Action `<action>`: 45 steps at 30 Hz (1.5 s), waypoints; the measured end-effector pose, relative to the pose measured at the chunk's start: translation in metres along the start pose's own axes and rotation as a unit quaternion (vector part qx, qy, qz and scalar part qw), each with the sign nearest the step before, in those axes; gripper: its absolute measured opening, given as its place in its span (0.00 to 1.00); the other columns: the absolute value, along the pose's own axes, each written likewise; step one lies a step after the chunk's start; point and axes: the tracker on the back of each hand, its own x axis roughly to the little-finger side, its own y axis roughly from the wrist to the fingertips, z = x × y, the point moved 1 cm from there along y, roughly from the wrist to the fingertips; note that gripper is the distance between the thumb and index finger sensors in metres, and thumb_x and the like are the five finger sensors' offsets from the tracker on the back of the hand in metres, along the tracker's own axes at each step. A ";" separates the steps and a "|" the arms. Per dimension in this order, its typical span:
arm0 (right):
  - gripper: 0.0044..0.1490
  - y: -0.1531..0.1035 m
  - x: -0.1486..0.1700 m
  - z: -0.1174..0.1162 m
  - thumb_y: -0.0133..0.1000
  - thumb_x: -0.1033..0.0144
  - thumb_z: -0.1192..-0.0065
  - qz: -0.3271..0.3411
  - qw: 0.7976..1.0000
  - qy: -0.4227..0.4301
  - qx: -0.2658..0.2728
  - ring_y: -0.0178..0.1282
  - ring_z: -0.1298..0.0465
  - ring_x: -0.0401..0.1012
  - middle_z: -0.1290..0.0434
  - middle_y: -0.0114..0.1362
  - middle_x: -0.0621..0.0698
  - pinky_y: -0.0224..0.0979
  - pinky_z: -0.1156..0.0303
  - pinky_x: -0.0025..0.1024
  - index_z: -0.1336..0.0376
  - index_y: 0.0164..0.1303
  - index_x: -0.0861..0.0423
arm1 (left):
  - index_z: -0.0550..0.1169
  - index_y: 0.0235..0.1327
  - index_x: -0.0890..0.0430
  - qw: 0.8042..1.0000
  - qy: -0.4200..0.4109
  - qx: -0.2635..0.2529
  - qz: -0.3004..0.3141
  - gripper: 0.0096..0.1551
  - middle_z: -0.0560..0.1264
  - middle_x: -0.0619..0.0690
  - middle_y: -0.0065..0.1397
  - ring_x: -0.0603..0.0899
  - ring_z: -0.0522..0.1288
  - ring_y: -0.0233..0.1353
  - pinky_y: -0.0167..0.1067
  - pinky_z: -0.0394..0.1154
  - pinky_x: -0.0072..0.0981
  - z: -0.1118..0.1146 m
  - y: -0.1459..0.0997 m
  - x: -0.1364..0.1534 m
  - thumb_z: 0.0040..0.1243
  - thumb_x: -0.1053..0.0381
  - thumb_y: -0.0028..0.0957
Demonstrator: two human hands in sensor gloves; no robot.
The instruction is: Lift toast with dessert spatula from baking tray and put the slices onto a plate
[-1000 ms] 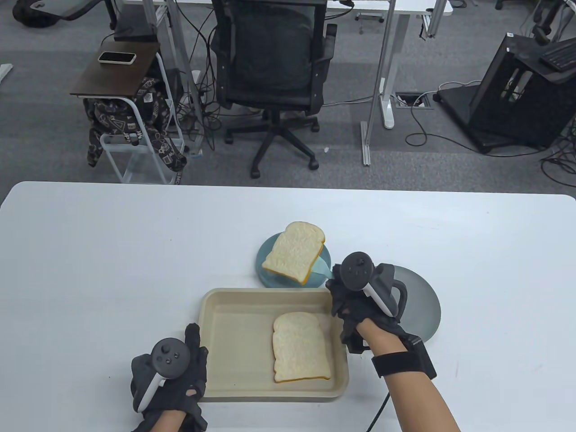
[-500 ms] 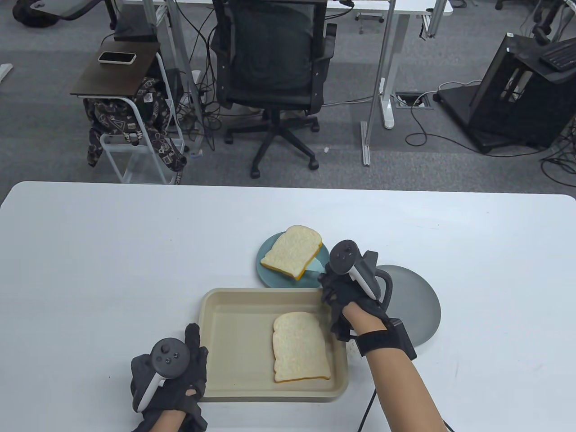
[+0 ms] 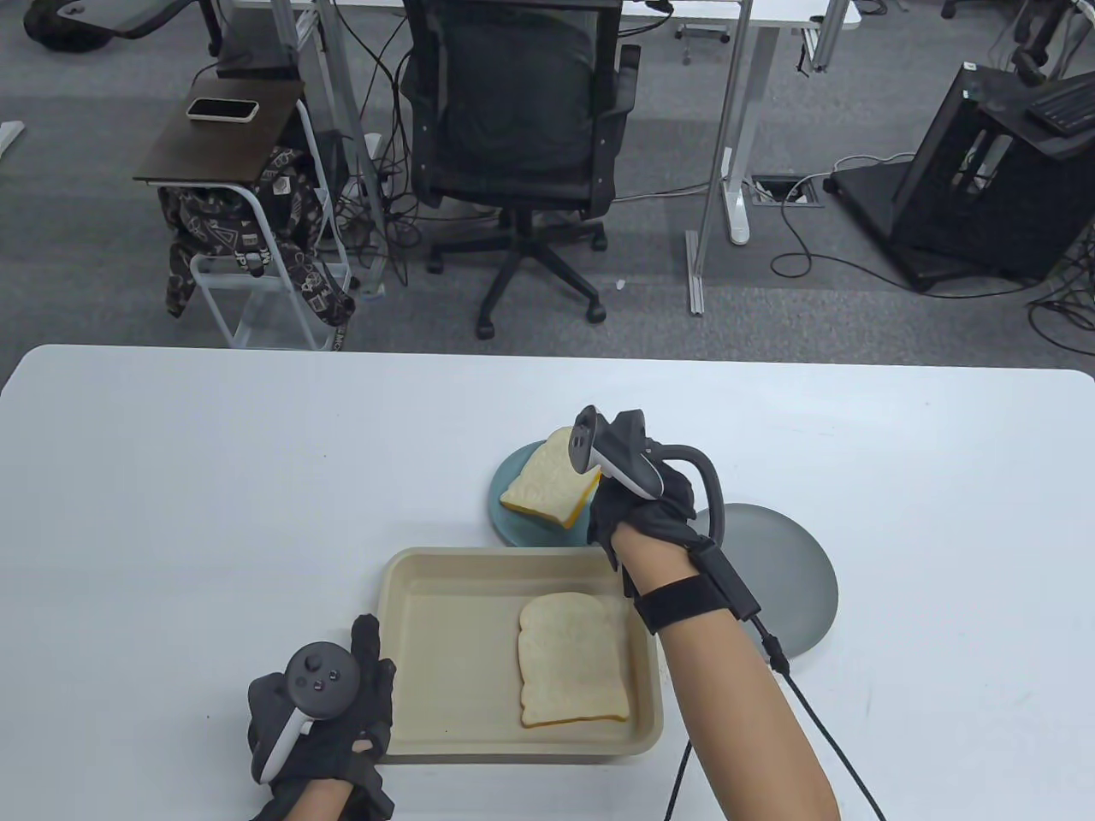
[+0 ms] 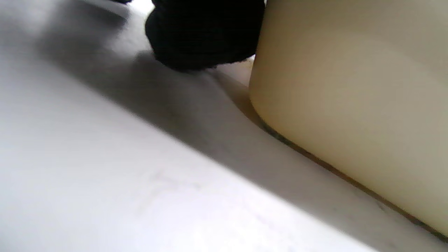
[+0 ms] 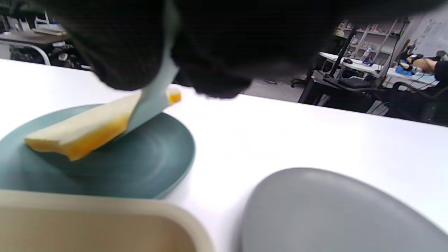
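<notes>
A beige baking tray [image 3: 428, 616] holds one toast slice [image 3: 569, 660] in its right half. My right hand [image 3: 637, 505] grips the pale blue dessert spatula [image 5: 154, 98], whose blade lies under a second toast slice [image 3: 545, 486]. That slice tilts down to the left over the teal plate [image 3: 506, 513], its low edge on or close to the plate [image 5: 147, 164]. My left hand [image 3: 329, 727] rests on the table against the tray's near left corner [image 4: 350, 105], one gloved fingertip [image 4: 203, 38] touching the table.
A larger grey plate [image 3: 791, 581] sits to the right of the tray, partly behind my right forearm. A black cable runs from that wrist toward the table's near edge. An office chair [image 3: 522, 128] and desks stand beyond the far edge.
My right hand moved forward and left over the teal plate and rolled over, tipping the spatula. The toast on it sank and now slopes down onto the plate. The left hand stayed still.
</notes>
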 end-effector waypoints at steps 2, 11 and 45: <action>0.34 -0.001 0.004 0.001 0.47 0.52 0.31 -0.008 1.000 -0.011 -0.014 0.18 0.19 0.40 0.17 0.42 0.54 0.15 0.19 0.31 0.31 0.62 0.54 | 0.53 0.83 0.55 1.000 0.000 0.000 0.000 0.37 0.78 0.48 0.54 0.55 0.81 0.45 0.75 0.52 0.73 0.000 0.000 0.000 0.46 0.45 0.64; 0.33 -0.014 0.031 -0.001 0.47 0.52 0.31 -0.023 0.999 -0.034 -0.012 0.18 0.19 0.39 0.17 0.41 0.54 0.15 0.19 0.31 0.30 0.61 0.54 | 0.53 0.83 0.55 1.000 -0.001 0.000 -0.001 0.37 0.78 0.49 0.54 0.55 0.81 0.45 0.75 0.52 0.73 0.000 0.000 0.001 0.46 0.45 0.64; 0.30 -0.118 0.049 0.021 0.44 0.57 0.25 0.134 0.980 -0.132 -0.060 0.23 0.18 0.44 0.16 0.42 0.53 0.22 0.18 0.39 0.26 0.57 0.53 | 0.52 0.83 0.54 1.000 0.000 0.000 -0.002 0.37 0.78 0.48 0.55 0.55 0.80 0.45 0.76 0.52 0.72 0.001 0.001 0.001 0.46 0.45 0.64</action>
